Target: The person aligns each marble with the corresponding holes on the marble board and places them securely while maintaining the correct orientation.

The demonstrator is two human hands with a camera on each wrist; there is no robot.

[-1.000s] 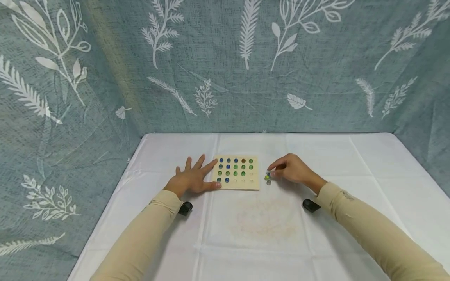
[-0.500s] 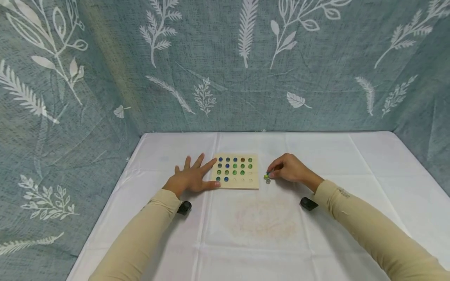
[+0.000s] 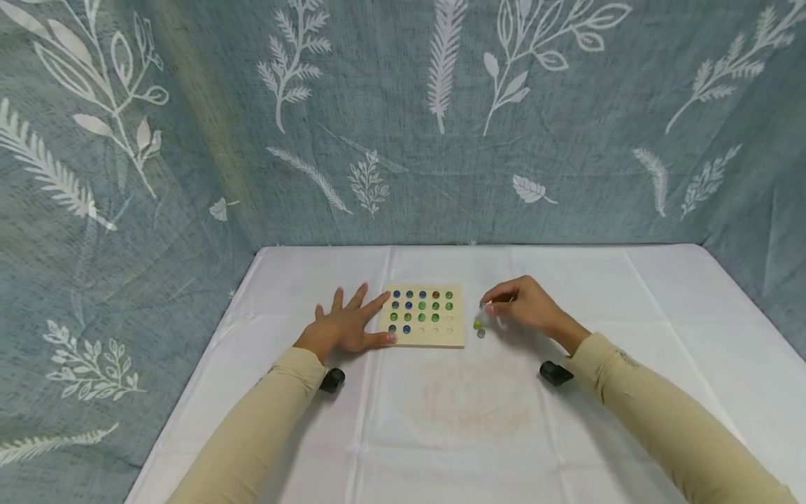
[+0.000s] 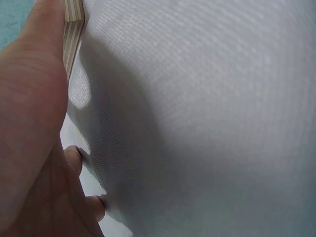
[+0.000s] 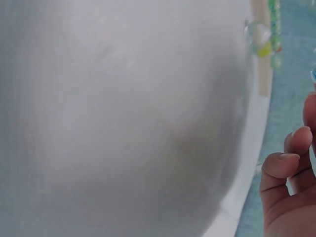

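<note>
Board (image 3: 423, 315): wooden, square, pale, with a grid of holes; it lies flat on the white cloth (image 3: 472, 420) near the table's middle. Blue, green and one brown marble fill the upper rows; most holes in the bottom row and the right end of the row above look vacant.

Left hand (image 3: 343, 325): flat on the cloth against the board's left edge, fingers spread and straight, thumb along the near left corner; it grips nothing.

Right hand (image 3: 525, 306): just right of the board, raised a little off the cloth, fingers curled, thumb and forefinger pinching a small marble (image 3: 483, 306), its colour too blurred to tell.

Loose marbles (image 3: 479, 327): a few on the cloth, just beside the board's right edge, below the right hand's fingertips.

Backdrop (image 3: 403, 119): grey-blue fabric with white leaf prints, behind the board.
</note>
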